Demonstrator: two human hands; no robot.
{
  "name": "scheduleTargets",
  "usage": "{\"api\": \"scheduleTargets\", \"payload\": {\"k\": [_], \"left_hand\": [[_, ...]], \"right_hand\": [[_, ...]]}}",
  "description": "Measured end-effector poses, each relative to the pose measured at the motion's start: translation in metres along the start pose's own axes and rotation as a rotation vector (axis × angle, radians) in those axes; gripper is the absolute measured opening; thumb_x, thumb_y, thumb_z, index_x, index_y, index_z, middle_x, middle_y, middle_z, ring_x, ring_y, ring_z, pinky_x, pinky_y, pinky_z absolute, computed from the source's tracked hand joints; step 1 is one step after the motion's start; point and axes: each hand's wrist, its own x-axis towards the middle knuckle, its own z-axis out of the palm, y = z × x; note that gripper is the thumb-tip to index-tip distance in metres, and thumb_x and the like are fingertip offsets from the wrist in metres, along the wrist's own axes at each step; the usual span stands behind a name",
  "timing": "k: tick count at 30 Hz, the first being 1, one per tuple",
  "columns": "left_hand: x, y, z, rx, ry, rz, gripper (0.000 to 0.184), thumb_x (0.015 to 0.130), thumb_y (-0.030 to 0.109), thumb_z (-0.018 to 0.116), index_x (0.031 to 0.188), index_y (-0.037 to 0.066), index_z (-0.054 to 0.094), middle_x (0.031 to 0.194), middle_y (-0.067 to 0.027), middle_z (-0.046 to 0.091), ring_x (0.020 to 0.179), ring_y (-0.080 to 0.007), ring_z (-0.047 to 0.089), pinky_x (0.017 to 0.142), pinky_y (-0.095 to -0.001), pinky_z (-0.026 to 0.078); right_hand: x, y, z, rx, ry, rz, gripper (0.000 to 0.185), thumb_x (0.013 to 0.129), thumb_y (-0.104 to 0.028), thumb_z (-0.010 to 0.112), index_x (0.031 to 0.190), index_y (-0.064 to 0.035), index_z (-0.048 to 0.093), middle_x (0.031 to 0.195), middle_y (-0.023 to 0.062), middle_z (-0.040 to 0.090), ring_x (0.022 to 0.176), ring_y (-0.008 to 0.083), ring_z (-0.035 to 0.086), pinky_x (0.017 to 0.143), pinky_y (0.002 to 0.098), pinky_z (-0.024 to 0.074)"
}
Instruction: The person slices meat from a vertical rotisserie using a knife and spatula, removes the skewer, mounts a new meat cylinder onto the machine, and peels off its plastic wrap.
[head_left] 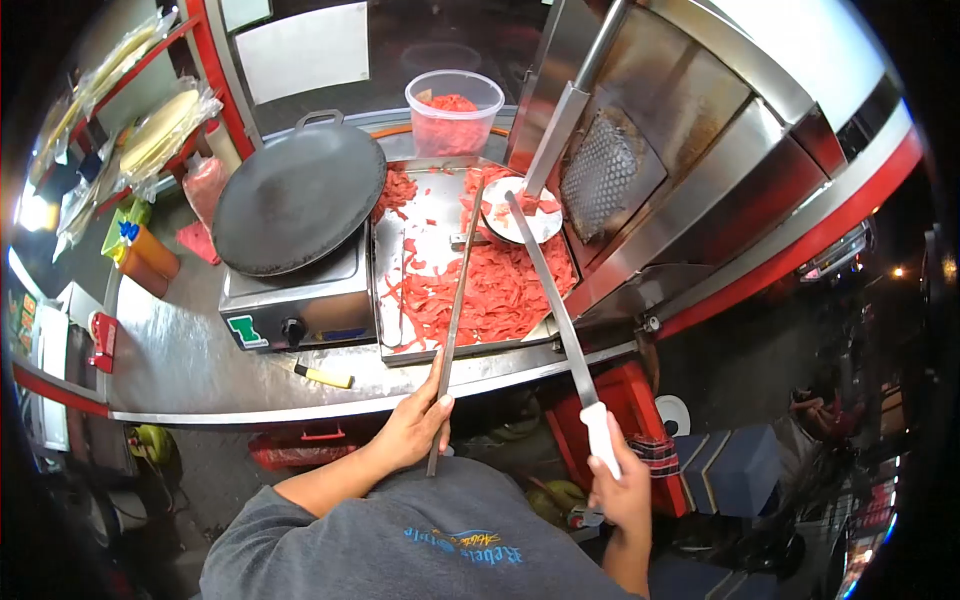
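Observation:
My right hand (620,478) is closed on the white handle of a long knife (558,305). The blade points forward, its tip over a round white plate (541,225) with red meat scraps at the foot of a vertical metal spit (556,135). In my left hand (414,428) is a long thin metal bar (460,295), held by the fingers near its lower end; whether it is part of a tool I cannot tell. Its far end reaches up to the plate's left side. Beneath both tools, a metal tray (390,351) holds sliced red meat (490,295).
Left of the tray, a black griddle pan (298,195) rests on a stove (300,295). Behind the tray stands a clear plastic tub (456,135) of red meat. A yellow-handled knife (325,376) lies near the counter edge. Sauce bottles (150,255) and bagged flatbreads (165,130) are at left; a grill panel (603,175) stands right.

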Motion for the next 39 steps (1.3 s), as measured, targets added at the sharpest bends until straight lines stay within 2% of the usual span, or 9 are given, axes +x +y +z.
{"api": "scheduleTargets", "payload": {"k": [2, 6, 9, 16, 24, 26, 30, 35, 39], "left_hand": [[-0.001, 0.003, -0.003, 0.037, 0.0, -0.001, 0.07, 0.111, 0.015, 0.039, 0.166, 0.015, -0.004, 0.085, -0.004, 0.047, 0.056, -0.0117, 0.052, 0.053, -0.0259, 0.048], [-0.007, 0.001, -0.003, 0.003, 0.016, -0.028, 0.072, 0.111, 0.018, 0.043, 0.166, 0.016, -0.002, 0.076, -0.0023, 0.047, 0.055, -0.0109, 0.053, 0.056, -0.0285, 0.051], [-0.012, -0.004, -0.004, 0.036, 0.007, -0.028, 0.072, 0.111, 0.018, 0.043, 0.166, 0.017, -0.003, 0.078, -0.0025, 0.047, 0.055, -0.0112, 0.054, 0.057, -0.0285, 0.051], [-0.012, -0.002, -0.005, -0.001, -0.01, -0.033, 0.071, 0.111, 0.019, 0.041, 0.166, 0.016, -0.003, 0.081, -0.0023, 0.047, 0.056, -0.0113, 0.053, 0.055, -0.0265, 0.05], [-0.01, 0.003, -0.002, 0.052, -0.048, -0.041, 0.073, 0.111, 0.02, 0.043, 0.166, 0.018, -0.006, 0.08, -0.0046, 0.049, 0.057, -0.013, 0.057, 0.06, -0.0305, 0.054], [-0.008, 0.003, -0.006, 0.048, -0.04, -0.04, 0.073, 0.111, 0.02, 0.043, 0.166, 0.018, -0.006, 0.08, -0.0045, 0.049, 0.057, -0.013, 0.057, 0.06, -0.0304, 0.053], [-0.011, -0.002, -0.011, -0.005, -0.036, -0.044, 0.071, 0.111, 0.021, 0.042, 0.166, 0.018, -0.003, 0.082, -0.0043, 0.048, 0.057, -0.0123, 0.055, 0.059, -0.0291, 0.051], [-0.021, 0.003, -0.038, -0.141, -0.043, -0.051, 0.071, 0.111, 0.034, 0.043, 0.167, 0.02, 0.003, 0.093, -0.0049, 0.046, 0.054, -0.0101, 0.047, 0.048, -0.0225, 0.043], [-0.012, 0.011, -0.056, -0.176, 0.009, 0.014, 0.065, 0.111, 0.026, 0.041, 0.167, 0.014, 0.01, 0.088, -0.0032, 0.046, 0.053, -0.0096, 0.047, 0.05, -0.0232, 0.044]], "right_hand": [[-0.001, 0.009, -0.011, 0.13, 0.006, -0.1, 0.062, 0.096, 0.0, 0.057, 0.156, -0.0024, 0.041, 0.099, 0.0076, 0.071, 0.044, 0.0001, 0.041, 0.04, 0.0208, 0.041], [0.054, 0.023, 0.02, -0.418, 0.181, -0.757, 0.058, 0.095, 0.003, 0.059, 0.151, -0.001, 0.048, 0.113, 0.0189, 0.068, 0.072, 0.0214, 0.063, 0.064, 0.0386, 0.0536], [0.081, 0.031, 0.059, -0.514, 0.364, -0.713, 0.054, 0.093, 0.0, 0.062, 0.147, -0.0049, 0.054, 0.096, 0.0219, 0.061, 0.082, 0.0404, 0.063, 0.074, 0.045, 0.0523], [0.035, 0.083, 0.051, -0.577, 0.363, -0.644, 0.054, 0.094, -0.003, 0.062, 0.147, -0.0011, 0.053, 0.101, 0.0234, 0.063, 0.087, 0.0399, 0.065, 0.076, 0.0444, 0.0542], [0.052, -0.023, 0.037, -0.638, 0.226, -0.5, 0.058, 0.095, -0.007, 0.06, 0.151, -0.0121, 0.05, 0.098, 0.0236, 0.062, 0.087, 0.0482, 0.063, 0.074, 0.0496, 0.0529], [0.025, -0.02, 0.014, -0.609, 0.188, -0.474, 0.058, 0.094, -0.003, 0.059, 0.151, -0.0087, 0.049, 0.104, 0.0226, 0.067, 0.089, 0.0428, 0.068, 0.077, 0.0476, 0.0537], [-0.007, -0.008, -0.029, 0.115, -0.005, -0.044, 0.059, 0.095, -0.003, 0.063, 0.153, -0.0069, 0.05, 0.117, 0.0091, 0.068, 0.055, 0.0004, 0.048, 0.042, 0.0184, 0.0357], [0.038, 0.021, -0.021, -0.434, 0.115, -0.572, 0.057, 0.092, 0.0, 0.063, 0.148, -0.0069, 0.055, 0.095, 0.0139, 0.064, 0.072, 0.0206, 0.059, 0.068, 0.0316, 0.0498], [0.016, -0.006, -0.022, -0.518, 0.096, -0.501, 0.056, 0.089, 0.0, 0.064, 0.143, -0.0084, 0.06, 0.09, 0.0174, 0.059, 0.079, 0.0285, 0.059, 0.077, 0.0356, 0.0496]]}}
